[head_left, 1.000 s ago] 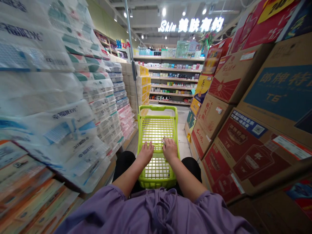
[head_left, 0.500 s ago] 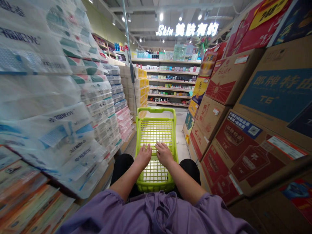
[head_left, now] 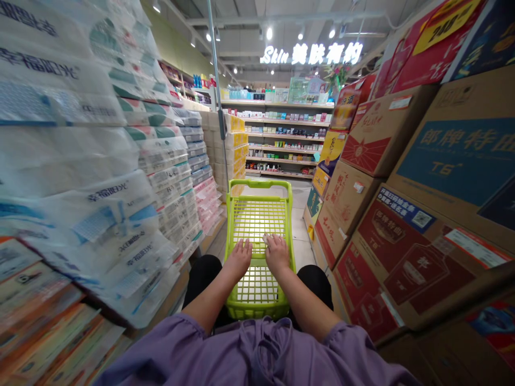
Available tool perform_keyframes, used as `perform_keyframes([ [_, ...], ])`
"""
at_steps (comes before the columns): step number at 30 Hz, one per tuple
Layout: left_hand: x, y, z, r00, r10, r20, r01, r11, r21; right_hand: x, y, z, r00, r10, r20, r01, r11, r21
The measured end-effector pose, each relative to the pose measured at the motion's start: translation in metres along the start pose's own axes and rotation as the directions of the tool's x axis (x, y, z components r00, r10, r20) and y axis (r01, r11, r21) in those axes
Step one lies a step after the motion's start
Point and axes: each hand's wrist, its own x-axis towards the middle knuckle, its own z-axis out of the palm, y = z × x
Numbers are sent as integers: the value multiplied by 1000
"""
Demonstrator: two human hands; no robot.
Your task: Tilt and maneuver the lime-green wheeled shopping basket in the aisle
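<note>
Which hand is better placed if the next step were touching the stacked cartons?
Probably the right hand: over the green basket, it sits nearer the cartons. The left hand is farther away and would have to cross past it.

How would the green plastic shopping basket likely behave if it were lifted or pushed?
The green plastic shopping basket would probably hold its shape, as it looks moulded and unbent. It is likely light for its size, since much of it is open grid. Its smooth, shiny-looking plastic might feel slightly slippery.
</note>
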Motion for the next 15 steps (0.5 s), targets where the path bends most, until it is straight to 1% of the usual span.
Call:
perform_keyframes([
  [1,0,0,0,1000,4,-6,-4,1000,5,0,0,0,1000,-1,-4,1,1000,-1],
  [2,0,0,0,1000,8,-11,-8,1000,13,0,0,-1,999,-49,1,49,999,11],
  [3,0,-1,1,1000,13,-16,-13,1000,18,0,0,-1,992,-129,12,128,991,34],
  [5,0,-1,2,1000,19,-19,-19,1000,15,0,1,-2,958,-285,33,282,955,87],
  [6,0,-1,2,1000,20,-19,-20,1000,11,0,0,-2,944,-327,39,322,941,103],
  [7,1,-1,3,1000,21,-19,-21,1000,8,0,0,-2,942,-332,42,326,939,104],
  [8,1,-2,3,1000,23,-18,-23,1000,7,1,-1,-2,955,-293,41,288,953,90],
  [9,1,-2,4,999,28,-18,-28,1000,7,2,-1,-3,977,-210,35,208,976,60],
  [10,1,-2,5,999,33,-19,-32,999,6,2,-2,-3,995,-101,22,101,995,23],
  [11,1,-2,5,999,36,-20,-36,999,3,2,-3,-3,1000,6,7,-6,1000,-16],
  [12,1,-2,6,999,37,-22,-37,999,-1,2,-4,-3,997,76,-2,-76,996,-46],
  [13,1,-2,6,999,33,-23,-33,999,-5,1,-5,-3,997,80,7,-79,995,-61],
  [14,1,-2,7,999,28,-23,-28,1000,-8,-1,-6,-2,999,20,34,-18,998,-61],
  [15,1,-2,7,1000,22,-21,-22,1000,-9,-2,-7,-2,994,-82,71,85,995,-44],
])
